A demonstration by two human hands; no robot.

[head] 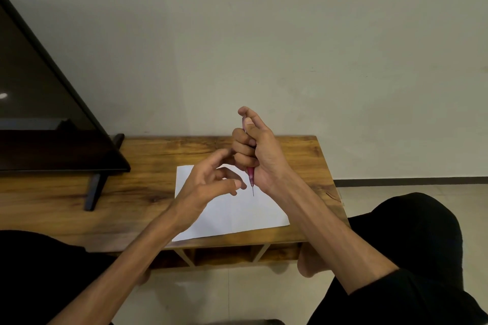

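- Your right hand [257, 150] is fisted round the pink pencil [251, 176]. The fingers are wrapped tight on the barrel, and the forefinger and thumb sit up at its top end.
- The pencil stands nearly upright above the white sheet [237, 215], its thin dark point aimed down and hanging clear of the paper.
- Your left hand [208, 182] is right beside it, fingers loosely spread and gripping nothing. The thumb tip is just short of the point, and the forefinger reaches up by your right knuckles. I cannot tell if it touches them.
- Your left hand and forearm cross the sheet's near left corner, hiding part of it.
- The sheet lies flat and a little skewed on the low table [137, 163], toward the right end, its near edge close to the table's front edge.
- Over on the left, a television [39, 113] stands on the same table, with one black foot [95, 190] splayed toward you, well apart from the sheet.
- The table is brown wood with bold grain and a soft sheen, and there are open cubbyholes [221, 254] under its front.
- The pencil barrel is slim and see-through pink. The sheet is plain, smooth and rectangular.
- The television screen is dark and glossy, and it catches a small spot of light.
- Behind it all is a flat pale wall [290, 34], with pale floor tiles [412, 188] to the right.
- Your knees [412, 235], in black cloth, frame the table's near side.
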